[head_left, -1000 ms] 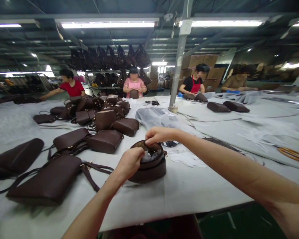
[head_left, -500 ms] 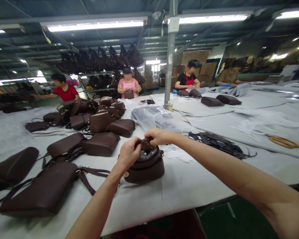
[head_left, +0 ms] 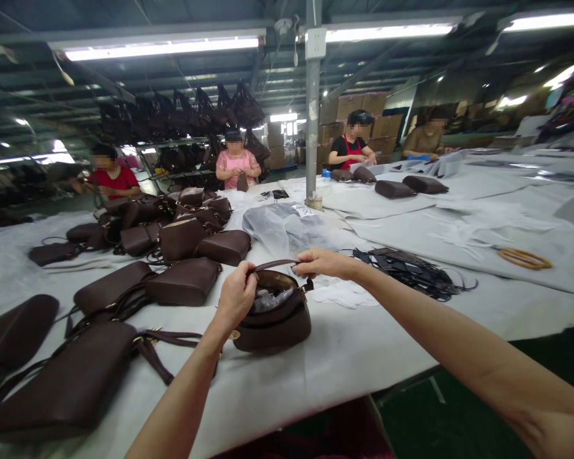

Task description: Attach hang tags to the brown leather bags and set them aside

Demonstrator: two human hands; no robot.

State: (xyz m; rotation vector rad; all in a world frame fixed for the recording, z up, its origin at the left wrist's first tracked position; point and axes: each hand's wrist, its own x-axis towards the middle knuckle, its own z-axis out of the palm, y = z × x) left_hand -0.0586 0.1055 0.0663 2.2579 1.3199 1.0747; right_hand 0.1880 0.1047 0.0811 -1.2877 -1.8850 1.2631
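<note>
Loose strap (head_left: 155,363): trails over the table (head_left: 344,363); a sideways sweep could snag it.
Left hand (head_left: 238,294): fingers closed on one end of a curved strap (head_left: 275,262); a slack pinch could let it slip.
Translucent filling (head_left: 268,301): bunched in the bag's mouth; tipping could spill it.
Open bag (head_left: 273,331): on the table below both hands, mouth up; an uneven pull could tip it.
Right hand (head_left: 323,264): fingers pinched on the curved strap's other end; tugging hard could strain it.
Black strips (head_left: 411,273): loose heap farther right; a wide swing could scatter them.
</note>
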